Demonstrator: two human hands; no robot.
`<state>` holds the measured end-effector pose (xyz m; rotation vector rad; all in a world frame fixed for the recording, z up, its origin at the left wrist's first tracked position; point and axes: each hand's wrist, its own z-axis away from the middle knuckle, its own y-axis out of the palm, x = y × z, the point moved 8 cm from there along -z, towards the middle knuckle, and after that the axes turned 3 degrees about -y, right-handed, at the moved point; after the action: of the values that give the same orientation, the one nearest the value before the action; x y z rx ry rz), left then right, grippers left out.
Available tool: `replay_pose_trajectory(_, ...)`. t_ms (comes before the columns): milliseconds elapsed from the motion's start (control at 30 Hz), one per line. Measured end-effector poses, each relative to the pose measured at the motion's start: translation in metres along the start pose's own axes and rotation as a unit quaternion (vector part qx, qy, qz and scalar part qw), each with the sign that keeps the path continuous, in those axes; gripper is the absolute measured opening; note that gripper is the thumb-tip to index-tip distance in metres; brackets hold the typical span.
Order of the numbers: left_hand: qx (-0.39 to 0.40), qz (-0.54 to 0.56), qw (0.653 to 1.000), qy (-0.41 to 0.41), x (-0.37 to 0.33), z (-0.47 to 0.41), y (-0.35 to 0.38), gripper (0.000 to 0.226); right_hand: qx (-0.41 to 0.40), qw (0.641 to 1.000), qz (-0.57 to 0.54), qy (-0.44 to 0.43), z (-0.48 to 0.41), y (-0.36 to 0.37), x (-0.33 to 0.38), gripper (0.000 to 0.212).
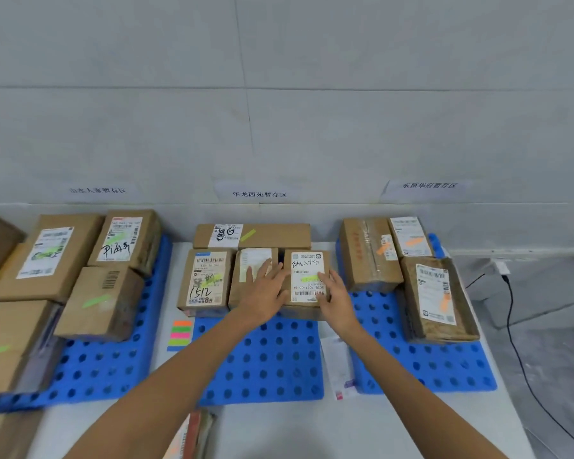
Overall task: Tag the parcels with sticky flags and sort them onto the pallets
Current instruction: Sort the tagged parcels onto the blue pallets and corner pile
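Parcels [206, 283] stand three in a row on the far half of the middle pallet [262, 366], with a fourth, long parcel [279, 235] behind them at the pallet's back edge. The left hand [265, 289] lies flat on the centre parcel [241, 286] of that row, fingers straight and spread, gripping nothing. The right hand [335, 299] rests on the right-end parcel [307, 263], its fingers loosely extended with the tips on the white label, just beside a green flag [307, 279] stuck there; it does not close round the box. Both parcels sit down on the pallet, touching each other.

A pad of sticky flags [180, 334] in orange, green, pink and blue lies on the surface [279, 432] just left of the middle pallet's front half. Further left, the left pallet [96, 369] carries several boxes with green flags. To the right of the middle pallet, the right pallet [444, 366] holds boxes marked with orange flags [415, 241]. Between the middle and right pallets lies a paper sheet [337, 362].
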<state>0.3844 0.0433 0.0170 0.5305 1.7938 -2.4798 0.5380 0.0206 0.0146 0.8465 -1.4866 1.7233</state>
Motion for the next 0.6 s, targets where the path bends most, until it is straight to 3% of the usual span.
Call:
replay_pose_trajectory(100,0.000,-0.108,0.991,-0.083,0.024,-0.001,0.015,0.066,0.046,0.999,0.007,0.010,-0.006,0.011,-0.012,0.058)
replay_pose_trajectory(267,0.004,-0.094,0.990,-0.109,0.039,-0.008,0.032,0.100,0.065,0.998,-0.013,0.008,-0.020,0.014,-0.008,0.061)
replay_pose_trajectory(333,0.019,-0.099,0.988,-0.114,0.039,-0.010,0.030,0.098,0.060,0.998,-0.028,0.014,-0.023,0.015,-0.006,0.060)
replay_pose_trajectory(433,0.044,-0.113,0.986,-0.113,0.037,-0.013,0.026,0.075,0.053,0.998,-0.018,0.012,-0.027,0.014,-0.004,0.059)
replay_pose_trajectory(600,0.058,-0.058,0.992,-0.091,0.040,-0.016,0.011,0.064,0.026,0.996,0.087,0.009,-0.030,0.012,-0.001,0.056)
